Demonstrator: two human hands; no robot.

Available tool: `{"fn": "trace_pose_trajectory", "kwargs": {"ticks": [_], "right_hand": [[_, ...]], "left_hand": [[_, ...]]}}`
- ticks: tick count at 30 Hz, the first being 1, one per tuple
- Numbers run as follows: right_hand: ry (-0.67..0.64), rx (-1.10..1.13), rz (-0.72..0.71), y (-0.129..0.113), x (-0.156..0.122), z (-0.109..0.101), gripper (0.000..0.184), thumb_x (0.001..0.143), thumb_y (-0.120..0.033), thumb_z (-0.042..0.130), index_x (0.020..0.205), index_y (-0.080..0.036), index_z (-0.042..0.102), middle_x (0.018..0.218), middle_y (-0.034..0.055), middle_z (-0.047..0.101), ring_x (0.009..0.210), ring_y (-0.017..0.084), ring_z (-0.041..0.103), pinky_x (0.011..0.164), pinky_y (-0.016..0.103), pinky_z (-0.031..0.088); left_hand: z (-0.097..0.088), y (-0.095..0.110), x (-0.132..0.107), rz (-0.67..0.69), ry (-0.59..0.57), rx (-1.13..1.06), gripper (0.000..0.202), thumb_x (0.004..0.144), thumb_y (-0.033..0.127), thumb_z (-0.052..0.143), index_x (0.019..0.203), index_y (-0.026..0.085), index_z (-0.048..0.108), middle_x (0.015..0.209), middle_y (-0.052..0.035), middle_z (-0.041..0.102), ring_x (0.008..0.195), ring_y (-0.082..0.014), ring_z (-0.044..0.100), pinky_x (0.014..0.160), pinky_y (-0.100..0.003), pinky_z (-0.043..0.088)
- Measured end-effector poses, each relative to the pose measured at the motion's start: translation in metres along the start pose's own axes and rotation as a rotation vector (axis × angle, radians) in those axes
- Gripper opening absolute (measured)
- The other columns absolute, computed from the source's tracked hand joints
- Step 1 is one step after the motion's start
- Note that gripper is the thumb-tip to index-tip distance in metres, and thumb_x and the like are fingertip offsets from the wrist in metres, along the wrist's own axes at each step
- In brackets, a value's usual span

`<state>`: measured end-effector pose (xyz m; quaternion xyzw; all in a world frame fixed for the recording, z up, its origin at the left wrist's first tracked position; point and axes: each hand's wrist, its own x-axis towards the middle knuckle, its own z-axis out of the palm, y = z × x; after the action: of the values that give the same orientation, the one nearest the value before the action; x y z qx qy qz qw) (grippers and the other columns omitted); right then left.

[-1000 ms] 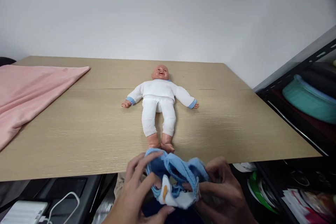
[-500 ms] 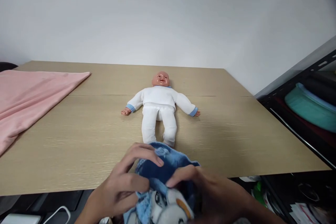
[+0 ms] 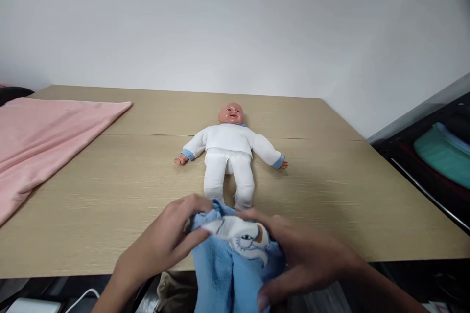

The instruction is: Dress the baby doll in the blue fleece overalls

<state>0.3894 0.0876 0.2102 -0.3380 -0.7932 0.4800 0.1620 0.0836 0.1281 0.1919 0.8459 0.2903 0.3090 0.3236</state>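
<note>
Blue fleece pants (image 3: 213, 274) with a white cartoon face on the front hang at the table's near edge, two legs pointing down toward me. Gathered at the waistband, they are pinched by my left hand (image 3: 176, 234), thumb in front and fingers at the top. My right hand (image 3: 293, 254) grips their other side, its fingers at the top edge and its thumb low on one leg. Just beyond lies a baby doll (image 3: 229, 156) on its back, in a white top with blue cuffs and white legwear. Its feet are partly hidden behind the pants.
A pink cloth (image 3: 47, 142) is spread over the left of the wooden table (image 3: 121, 195). To the right, a dark shelf holds teal folded fabric (image 3: 444, 151). A white device (image 3: 36, 305) with a cable sits below the table at lower left.
The waistband, held open before with its dark inside showing, is now gathered, and the pants' front and legs show. My right hand has shifted along their right side.
</note>
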Motion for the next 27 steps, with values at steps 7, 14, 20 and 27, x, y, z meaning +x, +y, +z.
{"fn": "trace_pose_trajectory", "kwargs": {"ticks": [7, 14, 20, 27], "right_hand": [[0.304, 0.094, -0.123, 0.008, 0.012, -0.021, 0.02, 0.097, -0.032, 0.079, 0.103, -0.02, 0.065, 0.118, 0.005, 0.063, 0.109, 0.017, 0.065, 0.099, 0.028, 0.054], [-0.107, 0.242, 0.0, 0.025, 0.045, -0.014, 0.056, 0.077, -0.043, 0.095, 0.123, -0.021, 0.072, 0.112, 0.0024, 0.076, 0.104, 0.022, 0.073, 0.1, 0.034, 0.062], [0.135, 0.308, -0.01, 0.018, 0.053, 0.003, 0.042, 0.101, -0.044, 0.069, 0.135, -0.019, 0.072, 0.128, 0.0087, 0.077, 0.122, 0.024, 0.071, 0.115, 0.039, 0.057], [-0.045, 0.279, 0.014, 0.016, 0.05, 0.003, 0.055, 0.086, -0.051, 0.086, 0.131, -0.02, 0.076, 0.122, 0.0054, 0.078, 0.11, 0.024, 0.072, 0.103, 0.034, 0.06]], "left_hand": [[-0.009, -0.009, 0.012, -0.084, -0.26, -0.188, 0.027, 0.091, 0.043, 0.087, 0.11, 0.025, 0.081, 0.11, -0.0042, 0.08, 0.103, -0.024, 0.074, 0.099, -0.033, 0.059], [0.008, -0.019, 0.019, -0.296, 0.012, -0.335, 0.028, 0.102, 0.044, 0.073, 0.117, 0.02, 0.074, 0.108, -0.0042, 0.078, 0.1, -0.0225, 0.071, 0.091, -0.03, 0.06], [-0.008, -0.018, 0.019, -0.252, -0.295, -0.328, 0.047, 0.091, 0.063, 0.08, 0.088, 0.017, 0.076, 0.082, -0.0005, 0.071, 0.075, -0.0164, 0.061, 0.071, -0.024, 0.053], [-0.002, -0.017, 0.012, -0.21, -0.312, -0.494, 0.034, 0.093, 0.047, 0.084, 0.113, 0.021, 0.08, 0.109, -0.0054, 0.079, 0.102, -0.0224, 0.068, 0.099, -0.032, 0.056]]}}
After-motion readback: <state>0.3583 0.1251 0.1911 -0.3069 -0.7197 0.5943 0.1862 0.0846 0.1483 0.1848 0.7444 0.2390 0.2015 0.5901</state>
